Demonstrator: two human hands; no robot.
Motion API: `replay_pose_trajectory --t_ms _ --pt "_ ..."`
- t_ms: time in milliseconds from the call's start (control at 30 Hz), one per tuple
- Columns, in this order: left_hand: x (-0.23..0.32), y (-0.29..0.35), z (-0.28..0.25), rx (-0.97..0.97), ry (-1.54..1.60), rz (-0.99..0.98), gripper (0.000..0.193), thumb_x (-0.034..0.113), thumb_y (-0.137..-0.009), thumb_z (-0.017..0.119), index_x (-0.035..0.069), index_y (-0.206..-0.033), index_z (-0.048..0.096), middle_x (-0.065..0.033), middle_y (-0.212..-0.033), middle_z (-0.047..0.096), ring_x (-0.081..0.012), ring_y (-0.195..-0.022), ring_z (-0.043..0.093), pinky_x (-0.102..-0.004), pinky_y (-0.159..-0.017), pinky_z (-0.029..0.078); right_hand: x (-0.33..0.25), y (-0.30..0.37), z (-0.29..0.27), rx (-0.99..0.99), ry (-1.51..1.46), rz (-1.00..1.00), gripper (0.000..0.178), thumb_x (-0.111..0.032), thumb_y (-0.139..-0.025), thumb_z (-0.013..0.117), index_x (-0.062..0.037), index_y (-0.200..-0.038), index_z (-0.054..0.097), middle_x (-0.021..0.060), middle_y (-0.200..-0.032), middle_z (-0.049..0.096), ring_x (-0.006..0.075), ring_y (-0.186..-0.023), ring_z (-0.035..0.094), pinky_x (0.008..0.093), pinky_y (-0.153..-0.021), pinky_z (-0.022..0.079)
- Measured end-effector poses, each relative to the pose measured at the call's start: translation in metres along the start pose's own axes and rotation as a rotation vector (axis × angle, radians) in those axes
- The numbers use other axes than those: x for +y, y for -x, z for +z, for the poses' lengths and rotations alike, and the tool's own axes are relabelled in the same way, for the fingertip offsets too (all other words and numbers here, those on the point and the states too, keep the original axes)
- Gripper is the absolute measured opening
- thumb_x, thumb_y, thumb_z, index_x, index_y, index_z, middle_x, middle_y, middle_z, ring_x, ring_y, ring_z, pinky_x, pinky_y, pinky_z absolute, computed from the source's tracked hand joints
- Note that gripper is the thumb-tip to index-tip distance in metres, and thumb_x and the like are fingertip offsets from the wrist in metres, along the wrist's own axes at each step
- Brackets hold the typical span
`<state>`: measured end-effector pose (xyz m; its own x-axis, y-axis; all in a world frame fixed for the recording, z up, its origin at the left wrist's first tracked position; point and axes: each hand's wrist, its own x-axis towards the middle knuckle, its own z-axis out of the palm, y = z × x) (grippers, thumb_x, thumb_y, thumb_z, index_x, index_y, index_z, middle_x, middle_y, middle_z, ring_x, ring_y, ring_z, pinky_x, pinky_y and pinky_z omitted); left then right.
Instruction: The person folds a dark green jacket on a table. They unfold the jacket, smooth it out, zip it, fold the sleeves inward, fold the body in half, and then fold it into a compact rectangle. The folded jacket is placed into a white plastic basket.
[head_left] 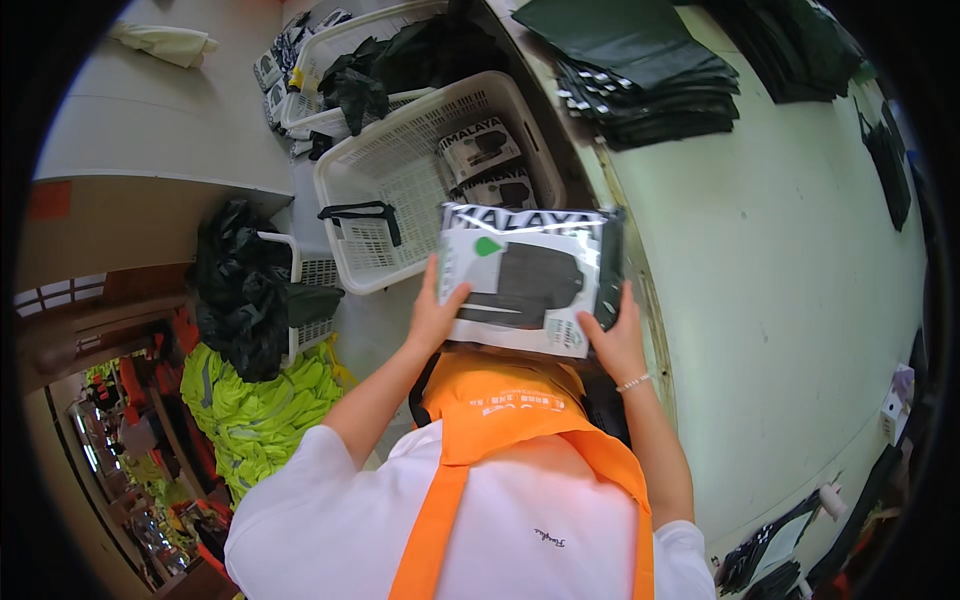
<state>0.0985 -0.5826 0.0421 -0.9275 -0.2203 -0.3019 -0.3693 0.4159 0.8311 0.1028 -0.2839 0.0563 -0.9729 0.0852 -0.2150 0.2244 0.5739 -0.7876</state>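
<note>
Between my two hands is a packaged garment (530,280) in a clear plastic bag, with a white printed insert showing a dark jacket and a green mark. My left hand (437,312) grips its left edge, thumb on top. At the lower right corner my right hand (612,335) holds it the same way, a bracelet on the wrist. Just beyond the package stands a white plastic basket (345,180). Inside that basket lie similar packages (480,147) and a black strap (362,212). The underside of the held package is hidden.
A pale green table (770,260) runs along my right, bearing a stack of dark flat bags (640,75). Another white basket (312,60) with black plastic stands farther off. To my left are a black plastic heap (240,290) and a pile of yellow-green garments (250,410).
</note>
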Motion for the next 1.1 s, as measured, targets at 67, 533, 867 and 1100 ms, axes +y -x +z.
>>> replay_pose_trajectory --t_ms 67,533,867,1100 --pt "-0.018 -0.027 -0.040 0.067 0.032 -0.083 0.082 0.037 -0.082 0.065 0.002 -0.143 0.024 -0.0234 -0.130 0.048 -0.0265 -0.115 0.052 -0.0326 -0.096 0.040 -0.034 -0.042 0.041 -0.062 -0.002 -0.041 0.091 -0.040 -0.072 0.073 0.0044 -0.138 0.029 0.0270 -0.121 0.048 0.0384 -0.112 0.049 0.0390 -0.094 0.041" --pt "-0.096 -0.165 0.011 -0.418 -0.253 -0.385 0.087 0.046 -0.083 0.061 0.007 -0.147 0.016 -0.0220 -0.143 0.033 -0.0353 -0.125 0.042 -0.0395 -0.099 0.038 0.034 -0.091 0.095 -0.011 0.257 0.211 0.044 -0.026 -0.084 0.060 -0.0032 -0.120 0.051 0.0222 -0.113 0.057 0.0391 -0.103 0.055 0.0441 -0.089 0.045" --pt "0.020 -0.151 0.187 -0.833 -0.330 0.752 0.046 0.011 -0.088 0.057 0.005 -0.132 0.044 -0.0134 -0.128 0.050 -0.0238 -0.119 0.048 -0.0346 -0.099 0.036 0.150 0.196 0.187 0.145 -0.330 1.212 0.034 -0.030 -0.088 0.054 -0.0049 -0.111 0.059 0.0167 -0.110 0.062 0.0335 -0.105 0.057 0.0407 -0.091 0.045" --pt "0.128 0.043 0.287 -0.939 -0.458 1.549 0.056 0.011 -0.086 0.058 0.003 -0.136 0.035 -0.0184 -0.142 0.034 -0.0352 -0.131 0.032 -0.0453 -0.107 0.024 0.253 0.301 0.286 0.765 -0.570 1.412 0.026 -0.027 -0.083 0.060 -0.0034 -0.094 0.063 0.0165 -0.094 0.066 0.0332 -0.090 0.062 0.0401 -0.080 0.049"
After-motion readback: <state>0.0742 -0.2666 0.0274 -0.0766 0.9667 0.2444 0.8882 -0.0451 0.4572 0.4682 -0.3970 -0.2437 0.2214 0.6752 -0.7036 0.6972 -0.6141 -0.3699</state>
